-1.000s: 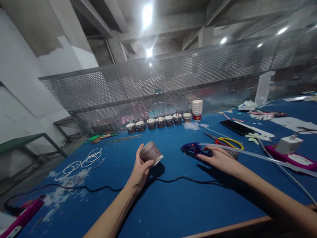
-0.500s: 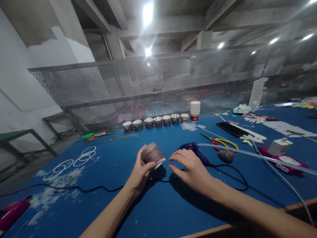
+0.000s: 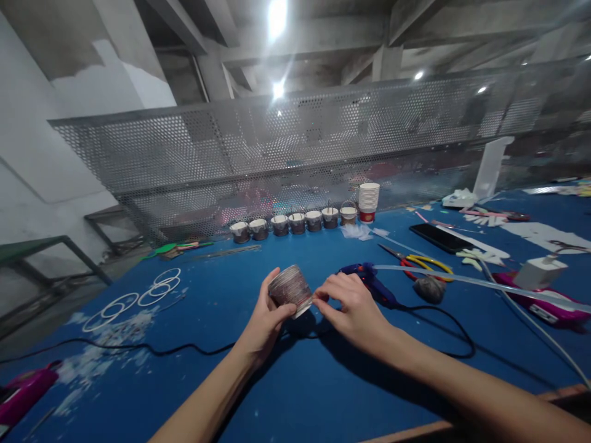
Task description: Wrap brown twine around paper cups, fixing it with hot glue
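Note:
My left hand (image 3: pixel 263 323) grips a small paper cup (image 3: pixel 290 288) wrapped in brownish thread, held tilted above the blue table (image 3: pixel 295 381). My right hand (image 3: pixel 351 307) has come up to the cup's rim, with thumb and fingers pinching at its edge. A blue glue gun (image 3: pixel 369 280) lies on the table just behind my right hand, its black cord (image 3: pixel 443 323) trailing right and also running left under my arms.
A row of several wrapped cups (image 3: pixel 295 223) and a stack of white paper cups (image 3: pixel 368 200) stand by the perforated metal screen. Yellow-handled scissors (image 3: pixel 418 263), a phone (image 3: pixel 436 237), white rings (image 3: pixel 148 295), a pink tool (image 3: pixel 23 394) and a long clear strip (image 3: pixel 484 284) lie around.
My right hand left the glue gun, moved left and now pinches the rim of the cup. My left hand kept holding the cup in about the same place.

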A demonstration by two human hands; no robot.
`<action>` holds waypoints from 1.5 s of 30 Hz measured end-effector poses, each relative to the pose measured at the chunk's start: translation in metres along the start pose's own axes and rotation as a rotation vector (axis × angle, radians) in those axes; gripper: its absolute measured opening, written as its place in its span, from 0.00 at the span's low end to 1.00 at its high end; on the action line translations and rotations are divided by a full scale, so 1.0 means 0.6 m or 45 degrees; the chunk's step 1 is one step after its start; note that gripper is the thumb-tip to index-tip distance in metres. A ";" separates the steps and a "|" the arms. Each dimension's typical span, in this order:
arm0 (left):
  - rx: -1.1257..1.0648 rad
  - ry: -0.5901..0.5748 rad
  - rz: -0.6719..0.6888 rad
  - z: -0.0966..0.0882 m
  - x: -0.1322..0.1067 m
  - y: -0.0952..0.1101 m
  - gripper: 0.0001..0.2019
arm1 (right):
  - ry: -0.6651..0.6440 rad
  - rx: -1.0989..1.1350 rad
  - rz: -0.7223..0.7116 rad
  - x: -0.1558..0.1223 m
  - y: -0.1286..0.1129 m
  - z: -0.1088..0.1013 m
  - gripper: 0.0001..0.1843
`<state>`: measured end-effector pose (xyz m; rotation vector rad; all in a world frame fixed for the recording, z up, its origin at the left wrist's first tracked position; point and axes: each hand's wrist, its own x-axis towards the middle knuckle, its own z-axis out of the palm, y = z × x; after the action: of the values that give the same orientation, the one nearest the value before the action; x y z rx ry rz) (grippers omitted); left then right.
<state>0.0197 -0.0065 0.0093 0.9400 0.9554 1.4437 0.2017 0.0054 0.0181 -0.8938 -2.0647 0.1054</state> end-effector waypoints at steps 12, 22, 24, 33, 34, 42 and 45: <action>0.087 -0.123 0.010 -0.005 -0.003 0.005 0.43 | -0.011 0.058 0.165 0.001 -0.005 0.006 0.09; 0.149 -0.155 0.035 -0.010 0.000 0.004 0.50 | -0.116 0.071 0.286 0.005 -0.010 -0.001 0.08; 0.166 -0.166 0.046 -0.012 0.001 0.002 0.49 | -0.154 0.080 0.314 0.006 -0.009 -0.002 0.08; 0.166 -0.185 0.031 -0.011 -0.002 0.004 0.50 | -0.302 0.226 0.471 0.012 -0.009 -0.012 0.07; 0.156 -0.193 0.030 -0.011 -0.002 0.005 0.50 | -0.320 0.257 0.487 0.012 -0.008 -0.013 0.07; 0.101 -0.225 0.051 -0.010 -0.001 0.004 0.51 | -0.296 0.359 0.517 0.013 0.002 -0.022 0.08; 0.096 -0.244 0.036 -0.012 0.000 0.004 0.50 | -0.290 0.396 0.561 0.012 0.001 -0.027 0.07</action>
<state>0.0123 -0.0070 0.0088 1.1301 0.8615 1.3220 0.2113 0.0066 0.0330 -1.1625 -1.9452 0.7742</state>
